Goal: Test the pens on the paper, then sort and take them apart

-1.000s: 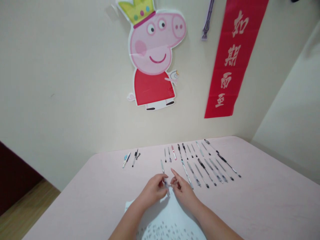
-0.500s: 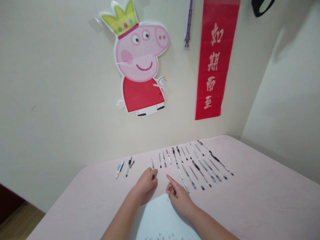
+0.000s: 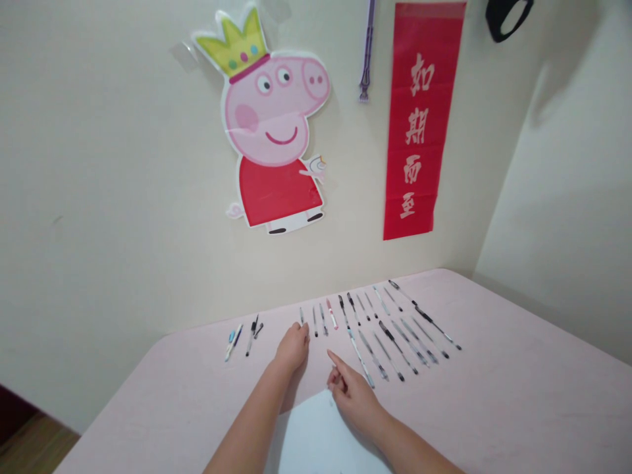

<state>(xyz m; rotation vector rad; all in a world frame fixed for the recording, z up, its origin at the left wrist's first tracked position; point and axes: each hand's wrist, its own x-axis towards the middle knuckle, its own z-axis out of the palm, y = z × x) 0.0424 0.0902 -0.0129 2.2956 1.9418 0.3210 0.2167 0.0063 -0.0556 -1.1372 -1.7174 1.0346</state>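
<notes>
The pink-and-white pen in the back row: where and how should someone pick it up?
Probably best by the middle of the pink-and-white pen, thumb and finger on its long sides, coming down from above on the near side. It lies flat, running roughly front to back, between a clear pen and a black-topped pen, with the wall behind.

And there it is, up on the wall ahead of me: the red banner, four pale characters running top to bottom, 如, 期, 而, 至, so it reads 如期而至! Down to the pens before me now, any print there too small to make out, and on the white paper I can read nothing.
</notes>
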